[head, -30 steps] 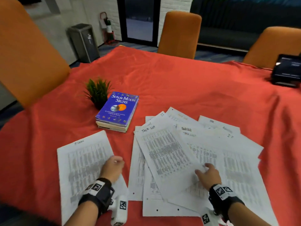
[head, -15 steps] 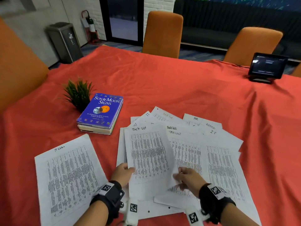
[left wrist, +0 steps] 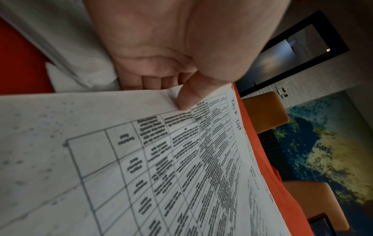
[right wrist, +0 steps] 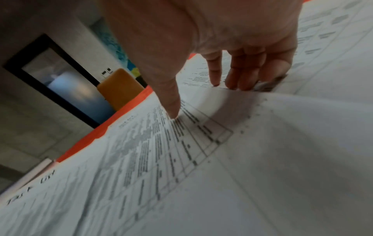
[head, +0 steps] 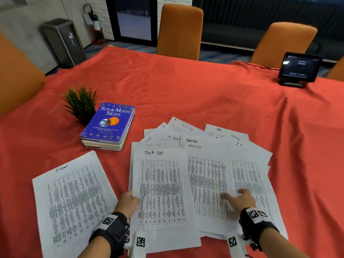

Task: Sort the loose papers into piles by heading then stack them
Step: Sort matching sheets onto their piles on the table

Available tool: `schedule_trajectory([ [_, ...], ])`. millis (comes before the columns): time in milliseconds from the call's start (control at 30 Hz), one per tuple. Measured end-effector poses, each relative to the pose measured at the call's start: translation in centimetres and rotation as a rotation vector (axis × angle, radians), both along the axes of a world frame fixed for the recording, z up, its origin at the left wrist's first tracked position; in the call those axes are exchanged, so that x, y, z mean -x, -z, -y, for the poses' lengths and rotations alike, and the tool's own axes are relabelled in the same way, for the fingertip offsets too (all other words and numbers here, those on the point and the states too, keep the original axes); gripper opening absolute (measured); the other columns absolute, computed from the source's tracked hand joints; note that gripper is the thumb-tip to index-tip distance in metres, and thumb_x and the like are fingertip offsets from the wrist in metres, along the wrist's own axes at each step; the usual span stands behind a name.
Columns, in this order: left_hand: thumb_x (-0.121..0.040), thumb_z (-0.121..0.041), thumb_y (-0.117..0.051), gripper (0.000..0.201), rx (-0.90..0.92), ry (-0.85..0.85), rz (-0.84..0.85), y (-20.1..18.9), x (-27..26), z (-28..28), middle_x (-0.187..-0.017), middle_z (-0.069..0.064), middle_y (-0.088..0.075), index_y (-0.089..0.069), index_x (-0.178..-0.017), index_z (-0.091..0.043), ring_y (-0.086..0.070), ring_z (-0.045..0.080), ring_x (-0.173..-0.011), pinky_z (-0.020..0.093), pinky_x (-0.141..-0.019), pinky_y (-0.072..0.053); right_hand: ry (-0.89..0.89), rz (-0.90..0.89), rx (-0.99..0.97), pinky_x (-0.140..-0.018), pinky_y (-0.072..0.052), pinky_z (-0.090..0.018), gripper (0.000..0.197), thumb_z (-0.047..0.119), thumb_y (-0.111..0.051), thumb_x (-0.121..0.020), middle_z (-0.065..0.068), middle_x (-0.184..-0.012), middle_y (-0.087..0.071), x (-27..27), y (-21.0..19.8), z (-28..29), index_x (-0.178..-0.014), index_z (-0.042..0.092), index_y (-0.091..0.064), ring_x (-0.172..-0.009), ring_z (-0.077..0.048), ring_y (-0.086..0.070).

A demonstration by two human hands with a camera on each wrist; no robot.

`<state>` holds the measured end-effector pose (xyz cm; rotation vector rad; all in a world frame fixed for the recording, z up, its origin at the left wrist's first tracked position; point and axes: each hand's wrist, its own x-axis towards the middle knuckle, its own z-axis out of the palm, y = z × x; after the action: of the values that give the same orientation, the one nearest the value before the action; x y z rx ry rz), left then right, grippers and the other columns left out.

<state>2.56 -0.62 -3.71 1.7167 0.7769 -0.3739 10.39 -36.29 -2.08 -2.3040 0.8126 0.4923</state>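
Observation:
A printed sheet headed "Task list" (head: 162,192) lies on top of the left side of a fanned heap of papers (head: 247,155). My left hand (head: 130,200) pinches its left edge, with the thumb on top and the fingers underneath in the left wrist view, where the hand (left wrist: 177,83) grips the sheet (left wrist: 161,159). My right hand (head: 236,197) rests on the heap with spread fingers and holds nothing; its fingertips (right wrist: 242,79) touch the paper. A single sheet headed "IT Logs" (head: 74,198) lies apart at the left. Other headings in the heap read Task list, IT logs, HR, Admin and IT.
A red cloth (head: 204,94) covers the table. A blue book (head: 109,123) and a small green plant (head: 81,103) sit behind the IT Logs sheet. A tablet on a stand (head: 299,68) is at the far right. Orange chairs (head: 180,32) ring the table.
My left hand left the IT Logs sheet and took the Task list sheet by its left edge. My right hand let go of that sheet and moved right onto the heap.

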Motion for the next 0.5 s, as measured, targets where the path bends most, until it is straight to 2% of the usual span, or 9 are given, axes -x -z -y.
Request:
schedule_trajectory([
  [33, -0.089, 0.005, -0.046, 0.036, -0.001, 0.012, 0.005, 0.0, 0.1, 0.1, -0.097, 0.002, -0.071, -0.065, -0.113, -0.013, -0.065, 0.03, -0.096, 0.031, -0.083, -0.048, -0.01, -0.017, 0.007, -0.081, -0.047, -0.036, 0.081, 0.046, -0.082, -0.067, -0.016, -0.122, -0.058, -0.1, 0.1, -0.1, -0.129, 0.008, -0.045, -0.102, -0.032, -0.059],
  [100, -0.088, 0.005, -0.046, 0.038, 0.001, 0.035, 0.008, -0.1, 0.0, 0.5, -0.096, 0.001, -0.072, -0.067, -0.111, -0.017, -0.066, 0.032, -0.1, 0.034, -0.086, -0.05, -0.056, -0.031, 0.009, -0.069, -0.049, -0.029, 0.067, 0.042, -0.082, -0.07, -0.009, -0.101, -0.062, -0.2, 0.6, -0.6, -0.116, 0.004, -0.051, -0.081, -0.023, -0.061],
  [200, -0.088, 0.003, -0.045, 0.038, -0.01, 0.055, 0.001, -0.5, 0.1, 1.0, -0.096, 0.001, -0.073, -0.067, -0.097, -0.027, -0.067, 0.031, -0.1, 0.037, -0.089, -0.052, -0.09, -0.005, -0.008, -0.049, -0.046, -0.021, 0.036, 0.028, -0.071, -0.083, -0.004, -0.079, -0.064, -0.5, 1.1, -1.3, -0.107, 0.003, -0.062, -0.063, -0.016, -0.063],
  [300, -0.089, 0.002, -0.044, 0.038, 0.02, 0.048, 0.023, -1.0, 0.1, 1.3, -0.097, -0.004, -0.072, -0.064, -0.101, -0.029, -0.067, 0.027, -0.1, 0.037, -0.09, -0.052, -0.003, 0.136, -0.004, -0.048, -0.04, -0.021, 0.02, 0.021, -0.058, -0.091, -0.002, -0.071, -0.062, -0.7, 0.8, -1.3, -0.102, 0.007, -0.066, -0.061, -0.018, -0.059],
  [367, -0.09, 0.002, -0.045, 0.036, 0.042, 0.021, 0.041, -1.2, 0.0, 1.3, -0.099, -0.003, -0.072, -0.065, -0.101, -0.026, -0.066, 0.023, -0.1, 0.036, -0.091, -0.05, -0.016, 0.219, -0.019, -0.049, -0.036, -0.022, 0.016, 0.019, -0.054, -0.093, -0.003, -0.065, -0.061, -0.8, 0.5, -1.3, -0.093, 0.009, -0.067, -0.058, -0.019, -0.054],
  [433, -0.089, 0.003, -0.046, 0.033, 0.093, -0.017, 0.052, -1.3, -0.1, 1.3, -0.101, 0.001, -0.072, -0.068, -0.097, -0.021, -0.065, 0.023, -0.101, 0.038, -0.095, -0.05, -0.06, 0.272, -0.088, -0.053, -0.041, -0.025, 0.017, 0.016, -0.053, -0.093, -0.005, -0.065, -0.062, -0.4, 0.1, -1.3, -0.083, 0.012, -0.066, -0.058, -0.021, -0.055],
  [500, -0.087, 0.003, -0.047, 0.03, 0.134, -0.053, 0.057, -1.1, -0.2, 1.2, -0.101, 0.006, -0.073, -0.069, -0.096, -0.013, -0.065, 0.028, -0.102, 0.045, -0.099, -0.048, -0.079, 0.308, -0.189, -0.06, -0.046, -0.031, 0.021, 0.018, -0.053, -0.094, -0.008, -0.066, -0.064, 0.0, 0.3, -1.4, -0.078, 0.009, -0.064, -0.059, -0.024, -0.055],
])
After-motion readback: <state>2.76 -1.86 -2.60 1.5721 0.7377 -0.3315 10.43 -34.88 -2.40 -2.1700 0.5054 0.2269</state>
